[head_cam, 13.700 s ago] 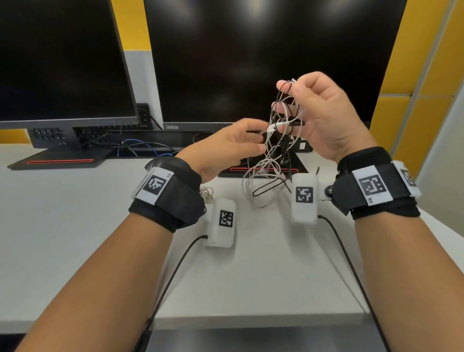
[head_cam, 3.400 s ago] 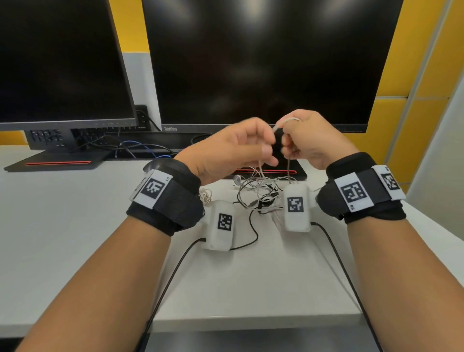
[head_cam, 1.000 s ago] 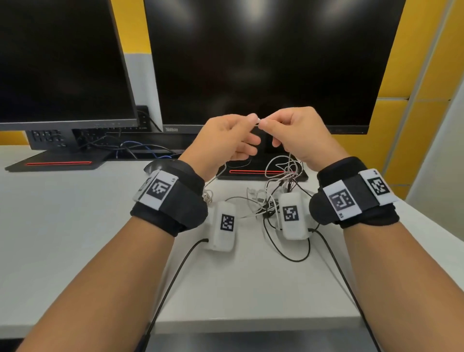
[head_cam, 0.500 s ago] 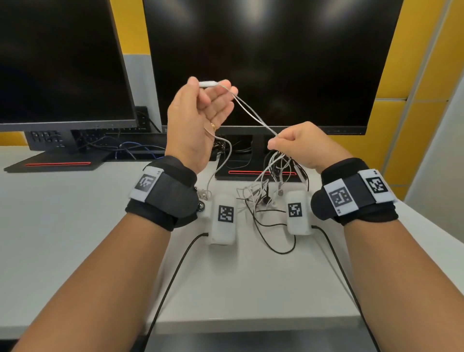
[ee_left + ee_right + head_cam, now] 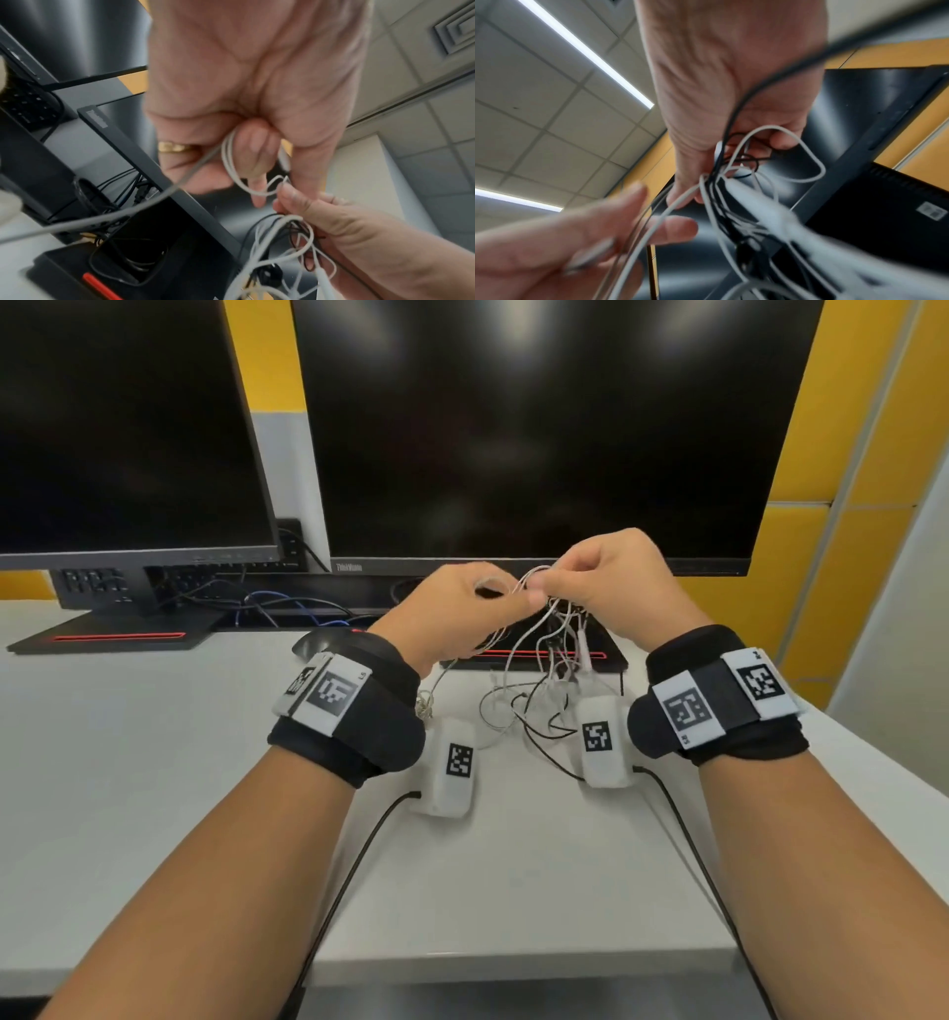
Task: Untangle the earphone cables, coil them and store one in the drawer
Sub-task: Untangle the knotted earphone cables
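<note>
White table [image 5: 154,762] before two monitors: left hand [image 5: 452,613] and right hand [image 5: 611,577] both pinch the white cable [image 5: 231,174]; black cable [image 5: 544,742] hangs knotted below the fingers; coiling and storing remain.

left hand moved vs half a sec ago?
Yes. The left hand has dropped from up against the big monitor's screen to below its bottom bezel, meeting the right hand on the white earphone cable.
</note>
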### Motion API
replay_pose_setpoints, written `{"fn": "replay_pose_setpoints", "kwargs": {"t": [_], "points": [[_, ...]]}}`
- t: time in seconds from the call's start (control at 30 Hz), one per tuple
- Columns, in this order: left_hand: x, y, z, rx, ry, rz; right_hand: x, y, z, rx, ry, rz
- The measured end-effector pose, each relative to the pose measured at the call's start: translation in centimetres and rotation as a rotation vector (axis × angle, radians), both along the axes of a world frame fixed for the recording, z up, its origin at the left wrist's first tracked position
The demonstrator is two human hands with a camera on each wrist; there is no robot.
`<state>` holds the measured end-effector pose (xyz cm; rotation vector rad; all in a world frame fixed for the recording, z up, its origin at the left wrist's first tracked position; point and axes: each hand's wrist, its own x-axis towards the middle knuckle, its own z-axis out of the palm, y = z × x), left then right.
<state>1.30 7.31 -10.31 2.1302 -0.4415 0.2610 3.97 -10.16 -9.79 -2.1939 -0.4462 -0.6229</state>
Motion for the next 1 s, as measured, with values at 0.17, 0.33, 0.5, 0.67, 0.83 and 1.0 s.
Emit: {"fn": "replay_pose_setpoints", "kwargs": {"t": [0.17,0.33,0.5,0.67,0.83,1.0], "points": [[-0.1,0.3,0.1,-0.058,-0.032,0.042,-0.1,0.2,0.1,-0.011,0.019,0.084],[-0.4,0.1,0.6,-0.306,-0.118,0.011,-0.4,0.1,0.2,-0.134,0.191,0.17],[0.4,0.5,0.6,-0.44,-0.202,0.04,-0.9,-0.3,0.4,-0.248,0.327,0.251],[0.9,0.8,1.1,-0.81,-0.206,-0.008,-0.9,-0.5,0.6,-0.064,0.245,0.242],[0.3,0.9,1.5,-1.033,-0.02,-0.199,-0.6,-0.6,0.9,0.29,0.246,0.285],[0.0,0.3,1.0,-0.406,0.08,-0.034,-0.7,-0.8,1.1,0.476,0.106,0.259]]}}
